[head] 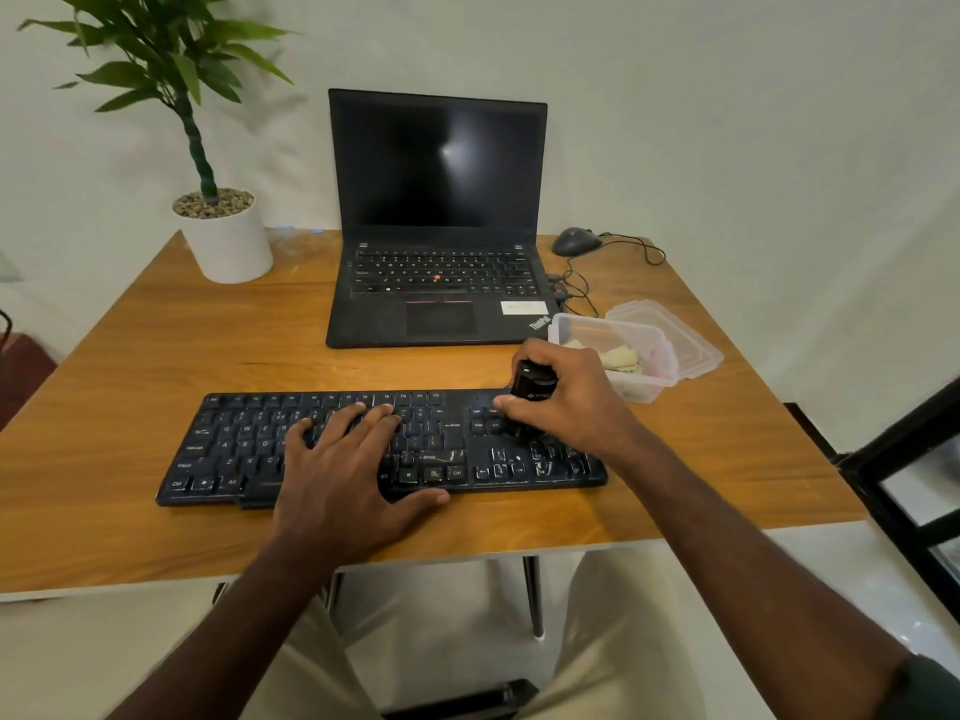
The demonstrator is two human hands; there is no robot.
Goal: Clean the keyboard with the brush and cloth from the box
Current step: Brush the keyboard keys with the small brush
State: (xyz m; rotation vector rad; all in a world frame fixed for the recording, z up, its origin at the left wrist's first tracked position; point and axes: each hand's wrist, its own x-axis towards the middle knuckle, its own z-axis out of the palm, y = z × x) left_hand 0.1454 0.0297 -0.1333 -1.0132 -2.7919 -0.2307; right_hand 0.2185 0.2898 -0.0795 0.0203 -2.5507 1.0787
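Observation:
A black keyboard [234, 444] lies across the front of the wooden table [156, 366]. My left hand [348, 470] rests flat on its middle keys, fingers spread. My right hand [566, 392] grips a black brush [532, 389] upright, its lower end down on the keys near the keyboard's right end. Just behind that hand stands a clear plastic box [649, 387] with a pale cloth [621, 358] and something pink inside; the brush's bristles are hidden by my fingers.
The box's clear lid [685, 340] lies behind it. An open black laptop [436, 220] stands at the back centre, a wired mouse [574, 241] and cables to its right. A white potted plant [226, 236] is back left. A dark frame [904, 475] stands off the table's right edge.

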